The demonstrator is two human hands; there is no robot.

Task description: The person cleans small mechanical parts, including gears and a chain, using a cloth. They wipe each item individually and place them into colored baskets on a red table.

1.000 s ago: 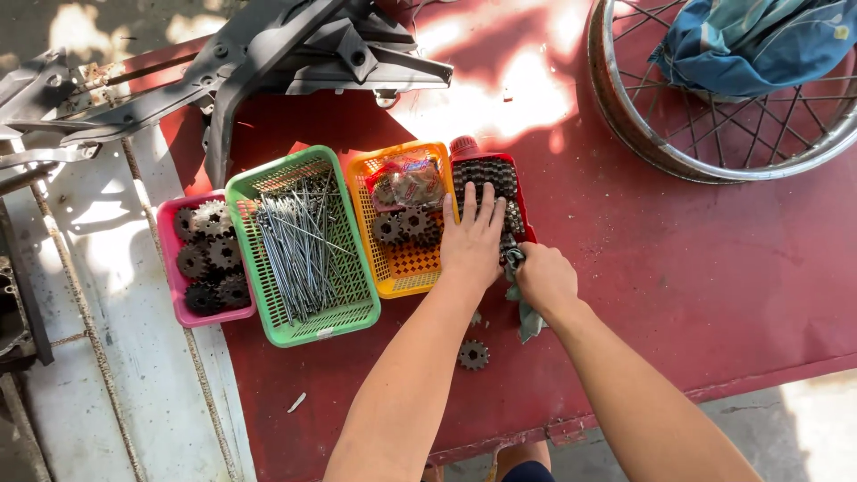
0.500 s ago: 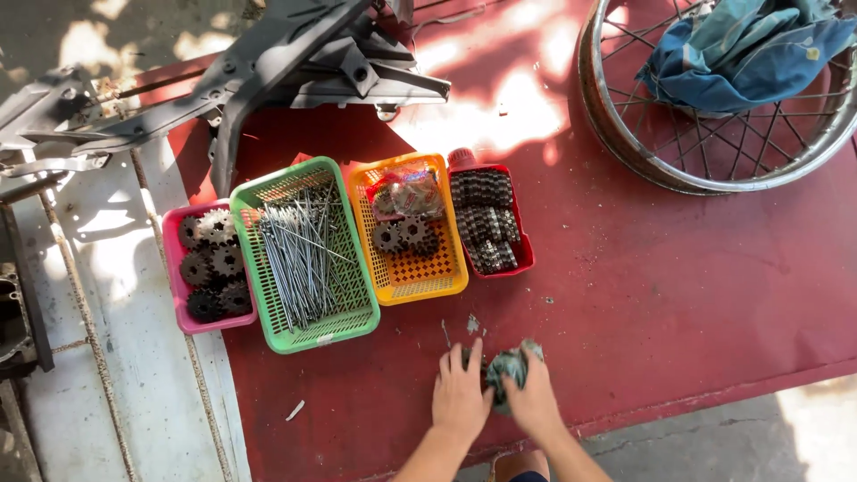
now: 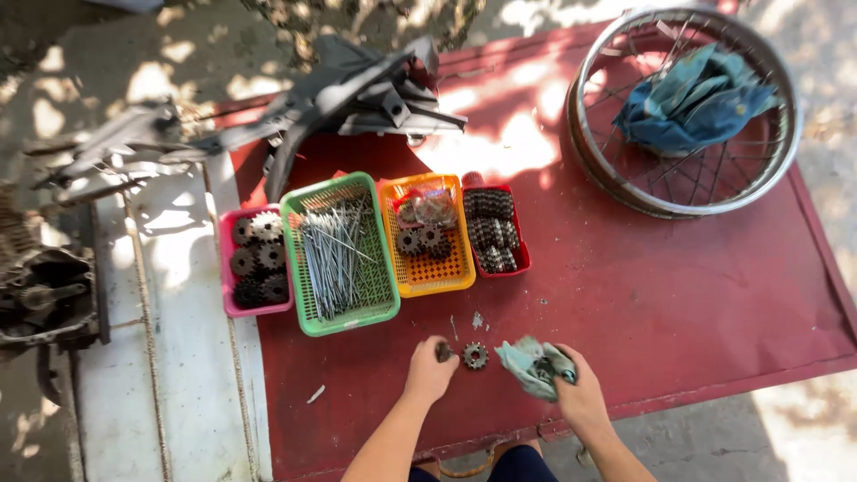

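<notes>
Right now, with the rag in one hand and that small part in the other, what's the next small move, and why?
Probably bring the left hand across to the rag bunched in the right hand. The left fingers pinch a small dark part, too small to identify, and the two hands are apart. A loose sprocket lies on the red table between them, so lift over it rather than slide.

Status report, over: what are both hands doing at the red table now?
Left hand closed on a small dark part. Right hand grips a greenish rag. Small sprocket lies loose on the red table between them. Four baskets behind, nothing in the way.
</notes>
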